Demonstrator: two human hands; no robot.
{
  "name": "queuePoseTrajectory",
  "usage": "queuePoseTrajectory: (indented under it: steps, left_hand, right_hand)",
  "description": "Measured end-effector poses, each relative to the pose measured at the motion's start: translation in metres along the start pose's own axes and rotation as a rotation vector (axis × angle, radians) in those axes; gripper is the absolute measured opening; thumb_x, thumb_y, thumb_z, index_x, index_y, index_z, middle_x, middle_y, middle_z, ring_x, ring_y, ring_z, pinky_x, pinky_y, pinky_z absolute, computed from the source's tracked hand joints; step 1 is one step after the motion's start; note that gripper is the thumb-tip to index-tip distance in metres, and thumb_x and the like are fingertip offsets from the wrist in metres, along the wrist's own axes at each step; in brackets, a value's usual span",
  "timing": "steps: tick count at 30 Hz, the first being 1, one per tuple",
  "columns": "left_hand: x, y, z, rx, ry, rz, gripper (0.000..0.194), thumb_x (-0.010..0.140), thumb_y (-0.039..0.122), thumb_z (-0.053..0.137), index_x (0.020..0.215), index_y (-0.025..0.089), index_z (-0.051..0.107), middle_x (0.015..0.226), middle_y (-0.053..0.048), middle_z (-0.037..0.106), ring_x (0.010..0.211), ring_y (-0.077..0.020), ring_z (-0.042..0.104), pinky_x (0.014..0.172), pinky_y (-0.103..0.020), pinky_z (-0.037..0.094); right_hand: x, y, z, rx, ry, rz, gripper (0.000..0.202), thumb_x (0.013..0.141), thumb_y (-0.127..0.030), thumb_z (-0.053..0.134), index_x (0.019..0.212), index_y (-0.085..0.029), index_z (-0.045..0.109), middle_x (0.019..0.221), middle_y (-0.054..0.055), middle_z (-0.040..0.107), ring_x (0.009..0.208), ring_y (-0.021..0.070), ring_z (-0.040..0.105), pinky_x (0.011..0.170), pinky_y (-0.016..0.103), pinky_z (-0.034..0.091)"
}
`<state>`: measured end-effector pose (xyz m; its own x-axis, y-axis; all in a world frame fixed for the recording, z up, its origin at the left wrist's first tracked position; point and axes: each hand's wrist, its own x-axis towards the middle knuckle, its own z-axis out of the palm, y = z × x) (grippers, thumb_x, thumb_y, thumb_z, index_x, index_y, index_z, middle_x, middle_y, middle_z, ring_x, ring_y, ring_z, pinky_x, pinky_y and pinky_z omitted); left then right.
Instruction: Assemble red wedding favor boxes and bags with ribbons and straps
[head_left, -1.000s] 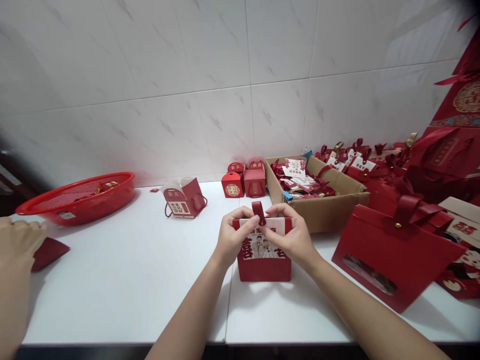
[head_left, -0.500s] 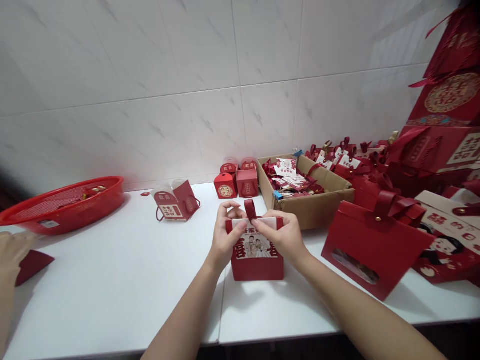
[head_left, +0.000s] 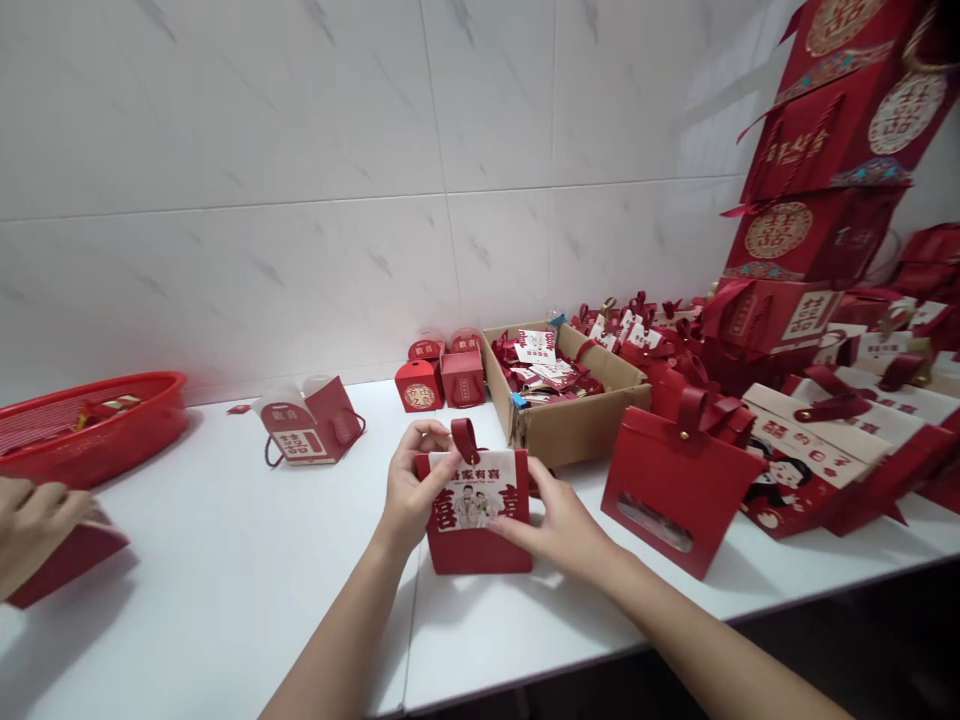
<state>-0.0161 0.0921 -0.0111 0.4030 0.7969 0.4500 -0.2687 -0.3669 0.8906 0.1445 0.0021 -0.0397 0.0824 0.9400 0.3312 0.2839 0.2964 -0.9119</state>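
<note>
A small red gift box [head_left: 474,520] with a white picture label and a red loop handle on top stands on the white table [head_left: 247,560]. My left hand [head_left: 411,485] grips its upper left corner, fingers curled over the top edge. My right hand [head_left: 559,520] holds its right side, fingers against the lower front. Both hands are on the same box.
A cardboard carton [head_left: 566,415] of red tags sits behind the box. Larger red bags [head_left: 675,480] crowd the right side, stacked high at the back right. Small red boxes [head_left: 442,375] and a tipped bag [head_left: 307,425] stand near the wall. At left, a red basket [head_left: 90,425] and another person's hand [head_left: 34,525].
My right hand has dropped from the top flap to the box's right side. The left hand stays at the top left corner. The view has swung to the right.
</note>
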Motion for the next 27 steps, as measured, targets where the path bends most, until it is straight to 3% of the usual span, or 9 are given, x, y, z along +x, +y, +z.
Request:
queuePoseTrajectory:
  steps: [4, 9, 14, 17, 22, 27]
  left_hand:
    - [0.001, 0.0, 0.001, -0.17, -0.125, -0.042, 0.039, 0.072, 0.048, 0.066, 0.097, 0.022, 0.051, 0.076, -0.002, 0.056, 0.065, -0.0165, 0.054, 0.055, -0.026, 0.042]
    - [0.006, 0.001, 0.001, -0.186, -0.128, 0.091, 0.043, 0.077, 0.057, 0.052, 0.094, 0.018, 0.057, 0.073, -0.006, 0.058, 0.071, -0.02, 0.053, 0.067, -0.032, 0.041]
    - [0.007, -0.005, -0.001, -0.117, -0.162, 0.119, 0.041, 0.08, 0.055, 0.049, 0.098, 0.018, 0.055, 0.072, -0.006, 0.058, 0.069, -0.0199, 0.051, 0.066, -0.031, 0.038]
    - [0.005, -0.013, 0.0, 0.032, -0.223, 0.15, 0.04, 0.08, 0.053, 0.054, 0.099, 0.018, 0.054, 0.076, -0.006, 0.058, 0.071, -0.0197, 0.053, 0.067, -0.031, 0.039]
    - [-0.002, -0.028, 0.01, 0.481, -0.517, 0.101, 0.045, 0.072, 0.041, 0.068, 0.111, 0.022, 0.056, 0.101, -0.009, 0.062, 0.089, -0.0255, 0.056, 0.08, -0.037, 0.044]
    - [-0.009, -0.039, 0.022, 0.443, -0.711, -0.032, 0.064, 0.066, 0.041, 0.075, 0.123, 0.022, 0.054, 0.123, -0.014, 0.059, 0.109, -0.0327, 0.055, 0.093, -0.046, 0.044]
  right_hand:
    - [-0.032, 0.0, -0.008, -0.036, 0.048, -0.013, 0.044, 0.077, -0.029, 0.067, 0.119, -0.022, 0.052, 0.114, 0.007, 0.061, 0.104, 0.023, 0.058, 0.088, 0.035, 0.049]
    - [-0.064, -0.007, -0.029, -0.021, 0.208, 0.038, 0.041, 0.081, -0.036, 0.064, 0.117, -0.021, 0.053, 0.114, 0.007, 0.063, 0.104, 0.0235, 0.06, 0.092, 0.036, 0.049]
    - [-0.095, 0.004, -0.053, -0.171, 0.486, 0.109, 0.038, 0.076, -0.042, 0.067, 0.104, -0.02, 0.057, 0.103, 0.009, 0.067, 0.092, 0.025, 0.065, 0.087, 0.037, 0.052]
    - [-0.1, 0.011, -0.056, -0.205, 0.595, 0.123, 0.039, 0.074, -0.046, 0.067, 0.102, -0.019, 0.057, 0.101, 0.01, 0.068, 0.089, 0.0257, 0.065, 0.082, 0.036, 0.054]
    - [-0.081, 0.009, -0.045, -0.25, 0.497, 0.151, 0.045, 0.078, -0.047, 0.062, 0.112, -0.02, 0.055, 0.109, 0.011, 0.065, 0.102, 0.03, 0.061, 0.09, 0.044, 0.048]
    - [-0.079, 0.011, -0.045, -0.261, 0.259, 0.112, 0.062, 0.079, -0.044, 0.063, 0.134, -0.022, 0.042, 0.129, 0.011, 0.053, 0.12, 0.0296, 0.049, 0.101, 0.048, 0.04]
